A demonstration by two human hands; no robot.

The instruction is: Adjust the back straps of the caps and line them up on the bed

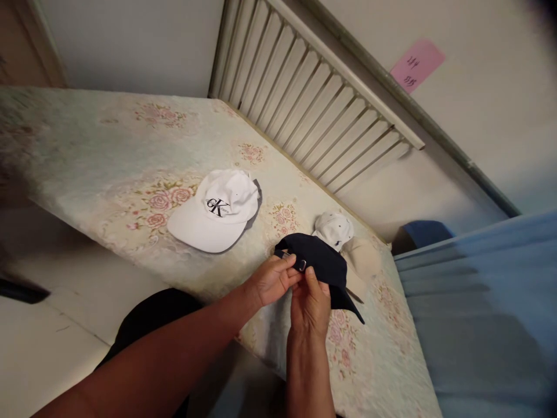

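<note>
Both hands grip a dark navy baseball cap (317, 258) above the table's near side, its brim tilted down to the right. My left hand (275, 278) pinches the back strap beside a small metal buckle. Close to the buckle, my right hand (311, 299) has its thumb on the strap and its other fingers partly hidden under the cap. A white cap (235, 197) with black "CK" lettering rests further left, brim toward me. Just behind the navy cap sit a smaller white cap (334, 229) with a little dark logo and a beige cap (363, 258), partly covered.
A floral-patterned cloth covers the table (87, 139). Along its far edge stands a white radiator (296, 87) against the wall. A pink note (418, 65) is stuck on the wall, and a blue curtain (478, 307) hangs at the right. Something dark blue (429, 232) shows behind the curtain.
</note>
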